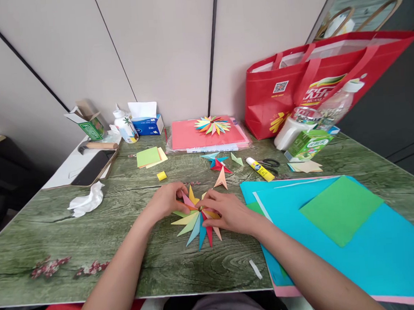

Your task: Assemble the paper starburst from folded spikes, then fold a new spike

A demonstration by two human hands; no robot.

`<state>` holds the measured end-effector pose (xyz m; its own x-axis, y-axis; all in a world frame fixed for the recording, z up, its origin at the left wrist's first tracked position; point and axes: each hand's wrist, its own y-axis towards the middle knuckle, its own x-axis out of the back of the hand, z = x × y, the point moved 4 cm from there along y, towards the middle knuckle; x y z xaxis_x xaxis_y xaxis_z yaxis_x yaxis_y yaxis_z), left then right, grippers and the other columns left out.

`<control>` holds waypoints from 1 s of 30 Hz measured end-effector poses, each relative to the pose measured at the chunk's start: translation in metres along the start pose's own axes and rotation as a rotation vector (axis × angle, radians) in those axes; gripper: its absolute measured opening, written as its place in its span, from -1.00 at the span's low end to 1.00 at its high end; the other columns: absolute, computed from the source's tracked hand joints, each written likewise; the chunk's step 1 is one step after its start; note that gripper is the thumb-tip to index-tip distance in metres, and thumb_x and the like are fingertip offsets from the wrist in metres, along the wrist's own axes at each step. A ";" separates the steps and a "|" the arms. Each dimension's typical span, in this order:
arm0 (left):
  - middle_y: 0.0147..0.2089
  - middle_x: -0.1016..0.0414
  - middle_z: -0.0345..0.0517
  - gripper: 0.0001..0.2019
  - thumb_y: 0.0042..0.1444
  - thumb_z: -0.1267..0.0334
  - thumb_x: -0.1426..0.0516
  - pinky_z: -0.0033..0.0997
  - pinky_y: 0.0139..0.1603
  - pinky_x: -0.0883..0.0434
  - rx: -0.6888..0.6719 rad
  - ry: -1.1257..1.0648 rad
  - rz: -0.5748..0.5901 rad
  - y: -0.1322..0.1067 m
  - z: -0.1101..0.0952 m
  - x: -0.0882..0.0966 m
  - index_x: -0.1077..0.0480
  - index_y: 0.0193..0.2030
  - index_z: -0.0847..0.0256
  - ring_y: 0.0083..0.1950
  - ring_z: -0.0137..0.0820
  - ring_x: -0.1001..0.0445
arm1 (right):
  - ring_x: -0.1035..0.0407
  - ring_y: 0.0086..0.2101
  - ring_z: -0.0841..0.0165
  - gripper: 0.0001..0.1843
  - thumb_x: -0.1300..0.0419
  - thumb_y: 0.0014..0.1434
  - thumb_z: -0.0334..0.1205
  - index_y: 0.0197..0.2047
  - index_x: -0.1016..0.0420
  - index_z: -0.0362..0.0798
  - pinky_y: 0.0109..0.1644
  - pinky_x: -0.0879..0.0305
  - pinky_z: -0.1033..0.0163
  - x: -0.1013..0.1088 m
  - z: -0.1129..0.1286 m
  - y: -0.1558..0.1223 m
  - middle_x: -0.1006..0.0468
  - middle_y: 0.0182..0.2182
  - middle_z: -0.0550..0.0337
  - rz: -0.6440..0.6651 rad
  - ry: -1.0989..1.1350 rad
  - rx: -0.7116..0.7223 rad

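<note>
Together, two hands touch one paper star, a second star beyond.

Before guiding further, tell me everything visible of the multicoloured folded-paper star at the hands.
The multicoloured folded-paper star has pointed spikes radiating from one centre: yellow, green, blue, red, pink, orange. It spreads flat on or just above the green wood-patterned table. The left hand touches its upper left; the right hand touches and partly hides its right side.

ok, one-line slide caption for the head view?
Left hand and right hand on a multicoloured folded-paper star, with a glue stick and red bag beyond.
</note>
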<state>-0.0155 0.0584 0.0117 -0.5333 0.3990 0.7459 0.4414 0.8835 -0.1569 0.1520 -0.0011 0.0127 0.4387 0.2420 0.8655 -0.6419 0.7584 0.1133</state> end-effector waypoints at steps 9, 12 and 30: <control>-0.54 -0.38 -0.22 -0.68 -0.13 0.03 -0.15 -0.45 -0.52 -0.18 0.181 0.015 -0.127 -0.002 0.007 0.010 -0.31 -0.30 0.20 -0.50 -0.35 -0.39 | -0.30 -0.28 0.33 -0.54 -0.15 0.07 -0.05 0.04 -0.21 0.10 -0.31 -0.17 0.30 0.001 0.000 0.000 -0.34 -0.20 0.19 -0.026 -0.042 -0.048; -0.50 -0.39 -0.22 -0.64 -0.11 0.02 -0.14 -0.45 -0.54 -0.24 0.229 -0.176 -0.147 -0.001 0.009 0.010 -0.26 -0.23 0.21 -0.54 -0.38 -0.41 | -0.28 -0.19 0.28 -0.53 -0.14 0.06 0.00 0.03 -0.22 0.05 -0.23 -0.20 0.25 0.004 0.000 0.001 -0.35 -0.18 0.13 -0.076 -0.021 -0.073; -0.46 -0.41 -0.16 -0.67 -0.07 0.03 -0.11 -0.41 -0.44 -0.32 0.271 -0.135 -0.326 0.001 0.018 0.023 -0.27 -0.23 0.21 -0.42 -0.32 -0.45 | -0.23 -0.05 0.16 -0.31 -0.22 -0.11 0.13 0.05 -0.20 0.01 -0.07 -0.24 0.07 0.002 -0.013 0.001 -0.21 -0.02 -0.01 -0.075 0.016 -0.174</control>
<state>-0.0401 0.0729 0.0175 -0.7107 0.1012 0.6962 0.0389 0.9937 -0.1048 0.1599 0.0080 0.0080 0.4918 0.1893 0.8499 -0.4890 0.8677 0.0897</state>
